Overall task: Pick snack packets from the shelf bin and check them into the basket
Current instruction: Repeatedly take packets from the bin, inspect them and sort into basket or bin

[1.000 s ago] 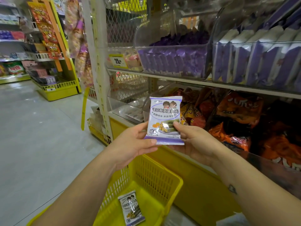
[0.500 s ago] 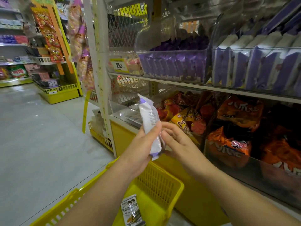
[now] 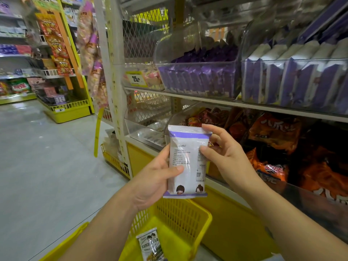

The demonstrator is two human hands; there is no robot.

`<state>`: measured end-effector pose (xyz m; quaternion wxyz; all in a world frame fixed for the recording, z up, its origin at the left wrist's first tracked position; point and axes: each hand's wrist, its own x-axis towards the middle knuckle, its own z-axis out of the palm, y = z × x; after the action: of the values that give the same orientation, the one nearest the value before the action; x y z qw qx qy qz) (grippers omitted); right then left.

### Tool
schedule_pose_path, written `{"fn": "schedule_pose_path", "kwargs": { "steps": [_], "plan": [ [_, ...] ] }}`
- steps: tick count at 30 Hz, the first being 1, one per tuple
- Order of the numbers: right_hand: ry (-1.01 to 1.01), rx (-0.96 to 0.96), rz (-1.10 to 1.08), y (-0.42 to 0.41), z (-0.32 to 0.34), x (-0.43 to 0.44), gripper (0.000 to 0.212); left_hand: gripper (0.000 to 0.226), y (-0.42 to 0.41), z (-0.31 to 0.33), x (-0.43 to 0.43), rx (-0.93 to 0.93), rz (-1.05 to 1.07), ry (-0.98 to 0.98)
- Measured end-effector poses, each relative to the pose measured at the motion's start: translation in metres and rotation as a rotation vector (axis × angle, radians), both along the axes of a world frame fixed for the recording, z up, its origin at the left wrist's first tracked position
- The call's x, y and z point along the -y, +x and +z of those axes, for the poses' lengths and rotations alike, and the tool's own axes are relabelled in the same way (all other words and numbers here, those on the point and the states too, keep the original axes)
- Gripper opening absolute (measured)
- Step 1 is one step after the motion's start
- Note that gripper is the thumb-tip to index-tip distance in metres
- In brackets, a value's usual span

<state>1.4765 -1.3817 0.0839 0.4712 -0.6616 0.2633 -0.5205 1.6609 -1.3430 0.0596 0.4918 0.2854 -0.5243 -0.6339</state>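
Packet (image 3: 187, 162) flipped to back; L hand (image 3: 150, 178) + R hand (image 3: 224, 159) fingers pinching sides.

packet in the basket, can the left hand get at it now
Probably not yet: left hand and right hand both hold the purple packet. Otherwise the open-topped basket leaves the lower packet unblocked.

I see two bare hands holding a white-and-purple snack packet (image 3: 188, 166) upright, its printed back facing the camera. The left hand (image 3: 154, 178) grips the lower left edge, thumb across the face. The right hand (image 3: 224, 157) pinches the upper right side. Below them is a yellow basket (image 3: 205, 221) with a second packet (image 3: 150, 245) lying inside. To the right, shelf bins hold purple packets (image 3: 197, 80) above orange bags (image 3: 275, 132).
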Motion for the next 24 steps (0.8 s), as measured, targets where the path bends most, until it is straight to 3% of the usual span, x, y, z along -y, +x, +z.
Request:
{"fn": "schedule_pose_path", "kwargs": {
  "steps": [4, 7, 11, 16, 24],
  "plan": [
    [0.077, 0.046, -0.077, -0.001, -0.001, 0.002, 0.051, 0.067, -0.005, 0.002, 0.004, 0.135, 0.293, -0.035],
    [0.052, -0.005, -0.115, 0.000, 0.001, 0.000, 0.035, 0.063, -0.015, 0.002, 0.001, 0.381, 0.494, -0.177],
    [0.037, -0.054, -0.105, 0.008, -0.004, -0.008, 0.027, 0.066, -0.024, -0.001, -0.003, 0.656, 0.575, -0.237],
    [0.057, -0.081, -0.065, 0.012, -0.006, -0.014, 0.026, 0.085, -0.028, 0.003, -0.008, 0.713, 0.603, -0.183],
    [0.090, -0.071, 0.018, 0.015, -0.007, -0.014, 0.019, 0.033, -0.019, 0.007, -0.007, 0.575, 0.758, -0.137]
  ]
}}
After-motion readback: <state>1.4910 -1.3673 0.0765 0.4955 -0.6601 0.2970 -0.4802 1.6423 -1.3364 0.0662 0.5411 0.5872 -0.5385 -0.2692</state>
